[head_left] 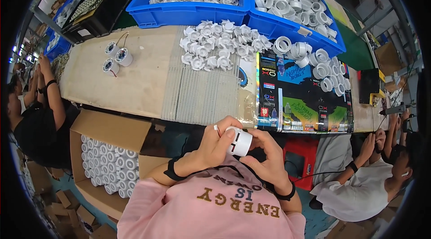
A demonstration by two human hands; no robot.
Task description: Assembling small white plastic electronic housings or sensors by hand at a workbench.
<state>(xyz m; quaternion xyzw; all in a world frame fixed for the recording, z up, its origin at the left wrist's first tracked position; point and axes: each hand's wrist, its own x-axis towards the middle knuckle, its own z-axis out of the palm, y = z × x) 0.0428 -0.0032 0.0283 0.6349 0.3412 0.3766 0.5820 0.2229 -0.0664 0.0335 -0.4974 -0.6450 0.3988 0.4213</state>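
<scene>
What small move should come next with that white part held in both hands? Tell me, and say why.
Probably lower the white cylindrical part into the open cardboard box at the person's left. The left hand and right hand hold it together, and the box already contains rows of similar white parts.

White cylindrical part (239, 141) between hands: smooth plastic, slight sheen. Loose white fittings (219, 46) on desk: matt moulded plastic. Blue crates (188, 13): glossy hard plastic. Desk (134, 73): bare matt wood-look board, ribbed translucent plastic mat (200, 90) on top. Printed sheet (303, 95): glossy card. Carton (112, 131): rough brown cardboard. Pink shirt (211, 212): soft cloth.
</scene>
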